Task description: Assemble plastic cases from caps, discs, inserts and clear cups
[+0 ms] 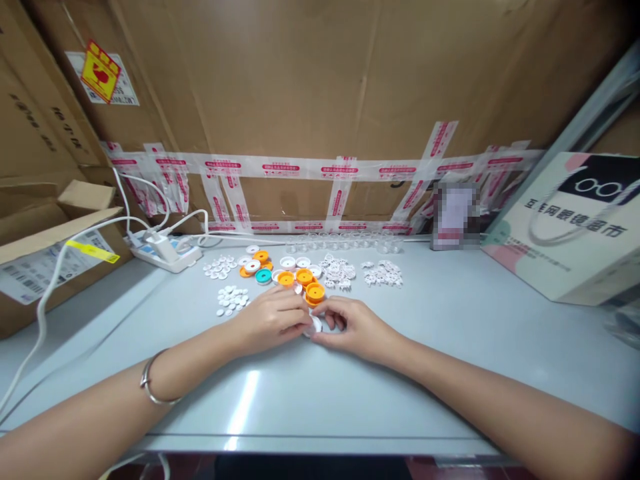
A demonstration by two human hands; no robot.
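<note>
Holding white round piece (314, 327) below centre frame: grip of left hand (275, 317) closed on its left side, that of right hand (357, 327) on its right. Advisable: press evenly, low over desk (310, 400), without nudging orange round parts (315, 291) just above.

A pale blue-grey surface (450, 333) is marked by a streak of glare at the front. A teal round piece (263, 276) is laid on it. To the right of that piece, orange round pieces (305, 277) are gathered; farther right, jagged white parts (337, 269) are heaped. Small white discs (230, 300) are scattered to its left. Clear cups (345, 243) are lined up behind it, to the right. A power strip (173, 257) is set well to its left.
</note>
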